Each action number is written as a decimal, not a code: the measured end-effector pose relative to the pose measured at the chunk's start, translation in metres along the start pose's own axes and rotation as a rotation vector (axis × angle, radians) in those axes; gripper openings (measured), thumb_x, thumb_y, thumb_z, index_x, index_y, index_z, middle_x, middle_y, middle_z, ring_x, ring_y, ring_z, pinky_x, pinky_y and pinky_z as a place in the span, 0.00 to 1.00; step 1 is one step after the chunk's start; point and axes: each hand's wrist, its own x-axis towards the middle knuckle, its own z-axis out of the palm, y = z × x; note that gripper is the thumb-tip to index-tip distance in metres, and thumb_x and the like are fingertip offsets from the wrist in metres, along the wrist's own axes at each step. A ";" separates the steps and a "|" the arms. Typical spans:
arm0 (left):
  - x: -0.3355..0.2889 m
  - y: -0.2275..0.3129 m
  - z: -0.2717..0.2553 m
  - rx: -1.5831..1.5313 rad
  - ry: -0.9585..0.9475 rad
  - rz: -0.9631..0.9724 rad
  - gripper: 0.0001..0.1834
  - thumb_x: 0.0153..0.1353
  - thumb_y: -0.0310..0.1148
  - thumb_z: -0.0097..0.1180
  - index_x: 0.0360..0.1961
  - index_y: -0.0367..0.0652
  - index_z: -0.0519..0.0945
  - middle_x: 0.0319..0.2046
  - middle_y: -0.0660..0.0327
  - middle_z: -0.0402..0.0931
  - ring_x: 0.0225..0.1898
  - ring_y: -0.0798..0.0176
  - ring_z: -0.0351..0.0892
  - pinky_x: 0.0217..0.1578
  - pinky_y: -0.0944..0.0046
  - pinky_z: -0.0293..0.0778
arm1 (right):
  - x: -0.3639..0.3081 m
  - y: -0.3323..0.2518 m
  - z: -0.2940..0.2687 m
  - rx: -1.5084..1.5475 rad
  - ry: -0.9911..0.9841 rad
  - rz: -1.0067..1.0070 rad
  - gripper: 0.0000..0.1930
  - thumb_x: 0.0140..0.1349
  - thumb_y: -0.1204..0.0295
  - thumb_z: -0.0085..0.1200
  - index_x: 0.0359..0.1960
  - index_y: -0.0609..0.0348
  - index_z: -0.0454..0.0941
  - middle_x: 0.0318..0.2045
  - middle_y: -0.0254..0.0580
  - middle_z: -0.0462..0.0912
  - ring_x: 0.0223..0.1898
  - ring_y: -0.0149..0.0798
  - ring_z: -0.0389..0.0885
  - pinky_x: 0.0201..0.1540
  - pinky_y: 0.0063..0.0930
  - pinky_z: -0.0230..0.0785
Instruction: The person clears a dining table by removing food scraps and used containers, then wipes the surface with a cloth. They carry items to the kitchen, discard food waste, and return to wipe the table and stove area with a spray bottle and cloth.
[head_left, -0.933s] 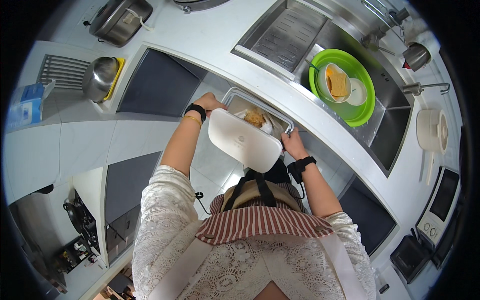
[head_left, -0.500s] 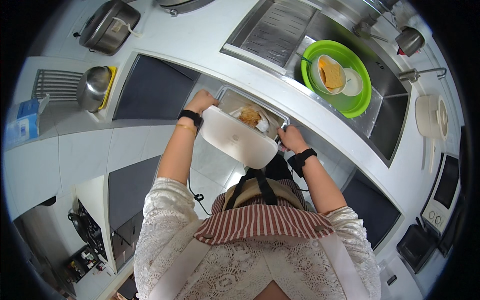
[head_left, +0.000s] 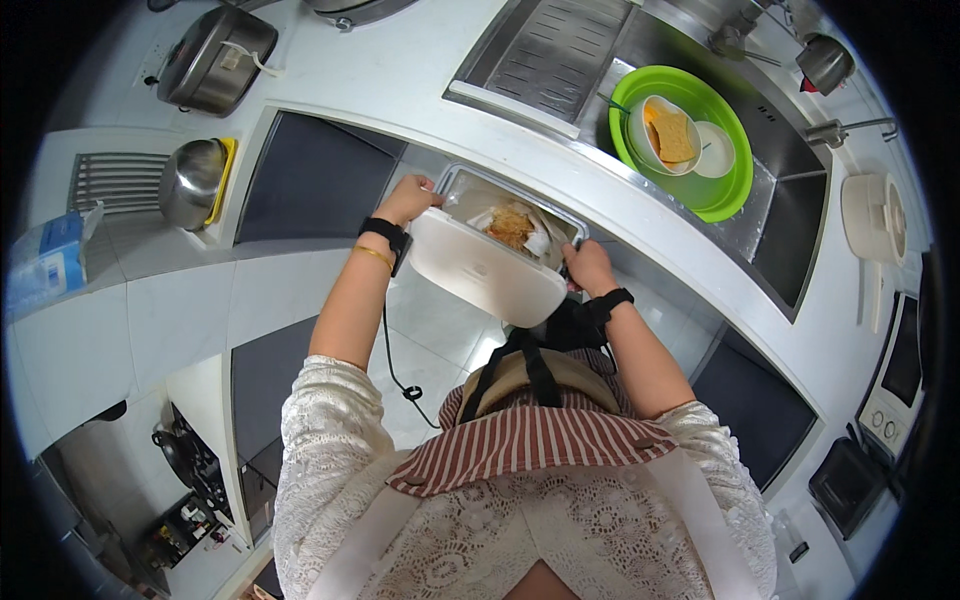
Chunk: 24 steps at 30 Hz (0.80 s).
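Two bare hands grip one bin (head_left: 468, 198) in a kitchen, in front of the wearer and just beside the counter (head_left: 400, 105) edge. The left hand (head_left: 408, 200) is curled, its fingers close together on the bin's left corner, where rim and lid meet; which of the two bears the grip cannot be told. The right hand (head_left: 588, 268) is closed at the bin's right end, by the rim, its fingertips partly hidden. One pale lid (head_left: 485, 268) stands open along the near side, tilted toward the wearer; inside lies one heap of brown and white refuse (head_left: 512, 228). Two black wristbands, one on each arm, and one gold bangle (head_left: 373, 257), on the left, are visible. At upper right, one green basin (head_left: 738, 115) sits in the sink (head_left: 800, 225), holding one white bowl (head_left: 642, 138) and, beside it, one small white dish (head_left: 714, 152). At least one tan sponge (head_left: 672, 138) rests in the bowl. One steel bowl (head_left: 190, 185) stands at left, against a yellow board (head_left: 222, 182).
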 end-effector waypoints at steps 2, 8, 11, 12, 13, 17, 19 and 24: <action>0.003 -0.005 0.004 -0.011 -0.037 -0.010 0.14 0.49 0.24 0.59 0.35 0.32 0.70 0.21 0.58 0.74 0.21 0.67 0.74 0.21 0.69 0.68 | 0.000 0.003 -0.001 -0.012 0.035 -0.057 0.22 0.58 0.62 0.45 0.18 0.73 0.72 0.12 0.51 0.75 0.13 0.42 0.77 0.24 0.35 0.71; 0.014 -0.005 0.014 0.062 0.078 -0.011 0.12 0.48 0.29 0.61 0.22 0.33 0.71 0.16 0.54 0.73 0.16 0.62 0.75 0.19 0.65 0.70 | 0.009 0.007 0.007 -0.007 -0.027 0.068 0.23 0.59 0.60 0.43 0.19 0.73 0.72 0.12 0.53 0.75 0.16 0.45 0.78 0.28 0.34 0.71; 0.016 -0.001 0.011 0.198 0.034 -0.053 0.17 0.52 0.36 0.59 0.17 0.34 0.70 0.15 0.54 0.73 0.15 0.61 0.76 0.17 0.64 0.71 | 0.014 0.010 0.004 -0.119 -0.069 0.052 0.26 0.60 0.57 0.42 0.19 0.73 0.71 0.12 0.52 0.75 0.16 0.44 0.78 0.24 0.35 0.71; 0.017 0.002 0.009 0.255 -0.001 -0.057 0.20 0.53 0.38 0.59 0.15 0.34 0.70 0.14 0.55 0.73 0.15 0.60 0.76 0.17 0.64 0.71 | 0.016 0.012 0.002 -0.110 -0.095 0.051 0.27 0.60 0.55 0.42 0.20 0.73 0.71 0.13 0.52 0.75 0.16 0.43 0.78 0.23 0.35 0.71; 0.019 0.004 0.006 0.249 -0.048 -0.090 0.22 0.53 0.42 0.58 0.14 0.34 0.70 0.14 0.55 0.73 0.14 0.60 0.76 0.16 0.64 0.72 | 0.018 0.014 -0.001 -0.097 -0.129 0.087 0.27 0.60 0.54 0.42 0.21 0.73 0.71 0.14 0.51 0.75 0.16 0.42 0.78 0.21 0.34 0.71; 0.027 0.006 -0.008 0.204 -0.222 -0.210 0.28 0.51 0.52 0.57 0.14 0.34 0.71 0.13 0.55 0.72 0.13 0.62 0.74 0.13 0.63 0.73 | 0.023 0.024 -0.006 0.252 -0.159 0.100 0.30 0.59 0.47 0.42 0.29 0.73 0.69 0.20 0.47 0.75 0.18 0.38 0.78 0.17 0.32 0.72; 0.032 0.004 -0.012 0.227 -0.258 -0.237 0.31 0.48 0.57 0.58 0.15 0.34 0.71 0.13 0.56 0.71 0.10 0.64 0.71 0.12 0.64 0.72 | 0.027 0.029 -0.006 0.321 -0.176 0.100 0.31 0.57 0.46 0.44 0.33 0.72 0.68 0.24 0.46 0.74 0.18 0.38 0.78 0.17 0.31 0.73; 0.041 -0.005 -0.012 0.193 -0.208 -0.160 0.29 0.45 0.58 0.59 0.21 0.37 0.74 0.18 0.62 0.70 0.16 0.68 0.70 0.16 0.67 0.72 | 0.033 0.037 0.000 0.458 -0.189 0.197 0.32 0.55 0.43 0.45 0.40 0.68 0.66 0.28 0.44 0.72 0.20 0.37 0.78 0.18 0.29 0.74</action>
